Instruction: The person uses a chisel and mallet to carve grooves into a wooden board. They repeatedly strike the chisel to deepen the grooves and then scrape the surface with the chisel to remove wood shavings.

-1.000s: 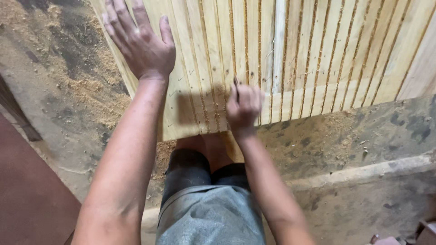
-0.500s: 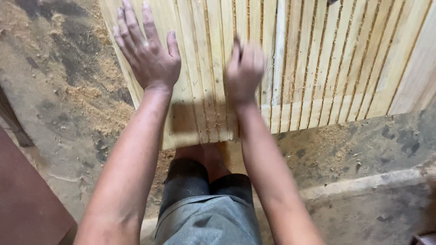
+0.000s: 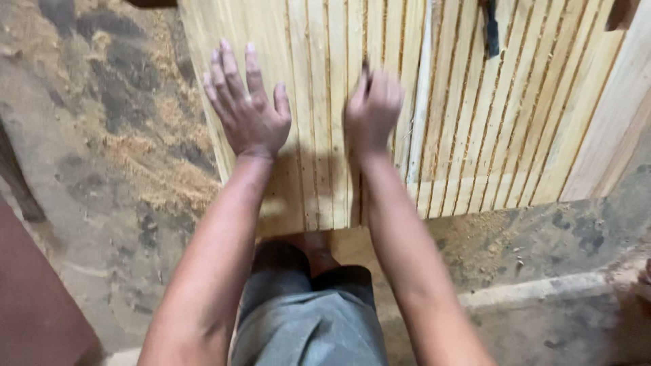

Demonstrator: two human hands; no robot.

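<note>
On slatted wooden panel (image 3: 475, 122): left hand (image 3: 247, 112) spread flat, bracing; right hand (image 3: 371, 112) blurred, grip indeterminable, steadying slats.

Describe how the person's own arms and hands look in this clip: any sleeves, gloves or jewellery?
Both arms are bare from the edge of the view to the wrist, with no sleeve showing. The left hand and right hand wear no gloves, and no rings, watch or bands show. The right hand is motion-blurred, so fine detail there is uncertain.
</note>
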